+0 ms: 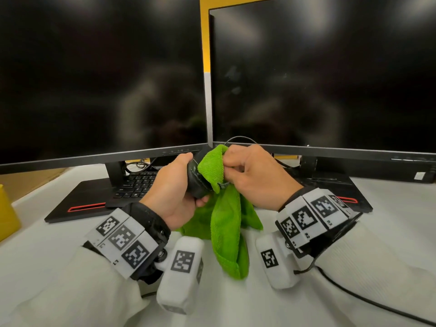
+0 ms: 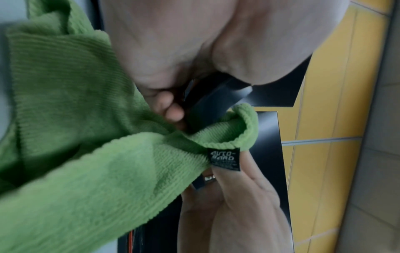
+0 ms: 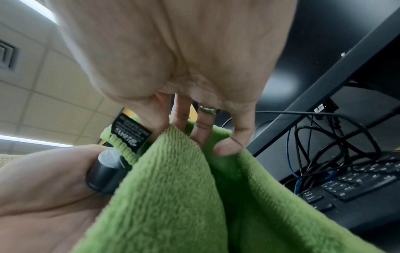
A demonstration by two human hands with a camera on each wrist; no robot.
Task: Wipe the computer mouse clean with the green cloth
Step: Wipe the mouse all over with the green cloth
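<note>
left grip: left hand (image 1: 175,190) wrapped round the black computer mouse (image 1: 195,182), held above the table (image 1: 295,303)
right grip: right hand (image 1: 257,178) pinching the green cloth (image 1: 226,220) onto the mouse's 3 o'clock side
cloth: rest dangles toward 6 o'clock

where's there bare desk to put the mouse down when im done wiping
Bare white desk lies right of the right hand, bordered by the right monitor base and the black cable. Another patch lies left of the left hand, between the left monitor base and the yellow object. The middle is crowded: green cloth, keyboard.
</note>
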